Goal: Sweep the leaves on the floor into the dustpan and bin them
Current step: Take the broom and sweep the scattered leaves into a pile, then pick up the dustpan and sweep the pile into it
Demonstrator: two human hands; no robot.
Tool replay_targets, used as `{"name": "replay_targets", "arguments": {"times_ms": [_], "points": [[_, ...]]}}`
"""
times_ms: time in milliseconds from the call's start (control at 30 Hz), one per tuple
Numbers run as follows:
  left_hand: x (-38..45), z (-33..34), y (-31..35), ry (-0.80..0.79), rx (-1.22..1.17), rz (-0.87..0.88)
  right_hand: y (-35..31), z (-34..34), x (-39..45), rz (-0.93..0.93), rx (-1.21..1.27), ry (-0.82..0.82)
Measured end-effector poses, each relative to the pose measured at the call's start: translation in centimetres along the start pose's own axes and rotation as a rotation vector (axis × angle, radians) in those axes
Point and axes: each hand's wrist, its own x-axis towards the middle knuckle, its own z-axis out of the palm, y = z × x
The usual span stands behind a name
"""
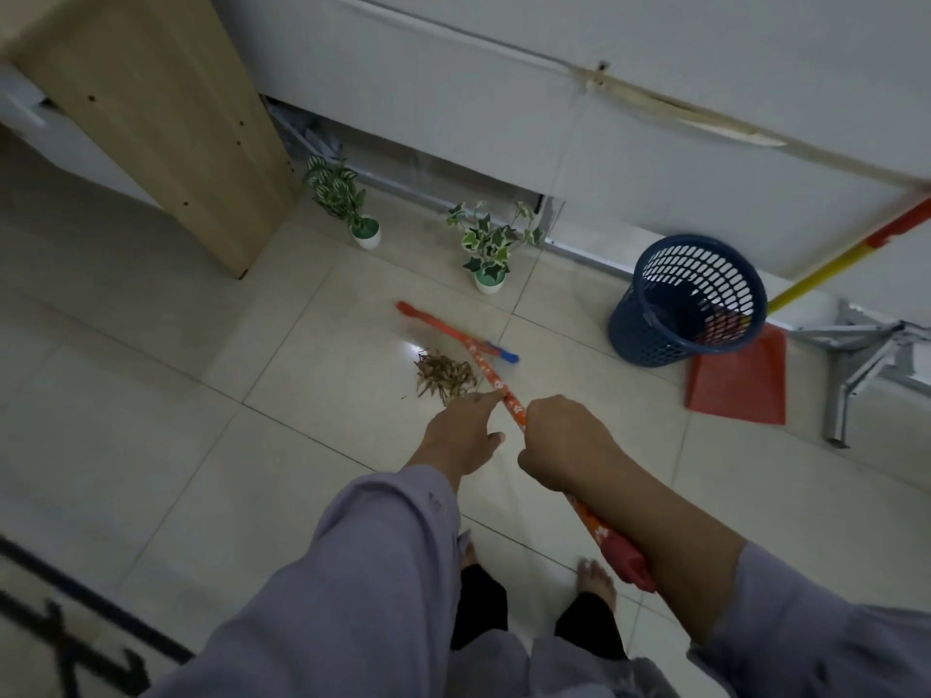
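A person's right hand (pixel 556 440) grips the patterned orange broom handle (pixel 496 382); the left hand (pixel 461 435) rests extended fingers against it. A small pile of dry leaves (pixel 446 377) lies on the tiled floor (pixel 151 395) beside the broom head (red and blue). The red dustpan (pixel 738 382) leans behind the blue mesh bin (pixel 690 302), right.

Broom handle (pixel 496 382) is orange-red with little white flowers, head's red with a blue bit. Leaves (pixel 446 377) are dry brown. Bin (pixel 687 299) at right is dark blue mesh, dustpan (pixel 740 382) red with a yellow stick. Lavender sleeves (pixel 383 561), cream tiles (pixel 151 395).
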Motion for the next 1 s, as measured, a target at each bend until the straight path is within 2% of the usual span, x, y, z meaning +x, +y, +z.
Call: {"name": "replay_targets", "arguments": {"times_ms": [300,467,733,833,1000], "points": [[-1.3,0.9,-0.6,-0.046,0.059,0.004,-0.8,1.9,-1.3,0.021,0.141,-0.111],[-1.6,-0.8,1.5,-0.062,0.131,0.01,0.2,-0.2,-3.1,0.055,0.189,-0.119],[-0.9,-5.2,12.8,-0.064,0.276,0.137,8.1,-7.1,-8.1,0.18,0.391,-0.234],[-1.1,-6.3,17.8,-0.05,0.324,0.17,13.0,-8.5,-10.1,0.261,0.572,-0.289],[-2.0,-5.5,26.9,-0.02,0.355,0.254,22.6,-9.3,-15.0,0.273,0.851,-0.318]]}}
